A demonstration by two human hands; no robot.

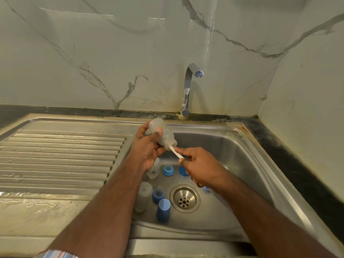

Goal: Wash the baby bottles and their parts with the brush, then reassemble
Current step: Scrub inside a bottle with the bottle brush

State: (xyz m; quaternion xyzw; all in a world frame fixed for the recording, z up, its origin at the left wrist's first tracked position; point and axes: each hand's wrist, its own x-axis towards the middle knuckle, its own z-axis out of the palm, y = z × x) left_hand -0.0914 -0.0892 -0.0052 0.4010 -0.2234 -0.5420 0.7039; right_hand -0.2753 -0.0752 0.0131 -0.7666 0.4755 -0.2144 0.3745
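Note:
My left hand grips a cloudy clear baby bottle above the sink's left edge, its mouth tilted down to the right. My right hand pinches the white brush handle, whose head is inside the bottle. On the sink floor lie a second clear bottle, a bottle part under my left wrist, a blue ring with a teat, another blue piece partly hidden by my right hand, a blue teat ring and a blue cap.
The steel sink has a round drain in its middle. A chrome tap stands behind it with no water running. A wet ribbed draining board lies to the left. Marble-look walls close off the back and right.

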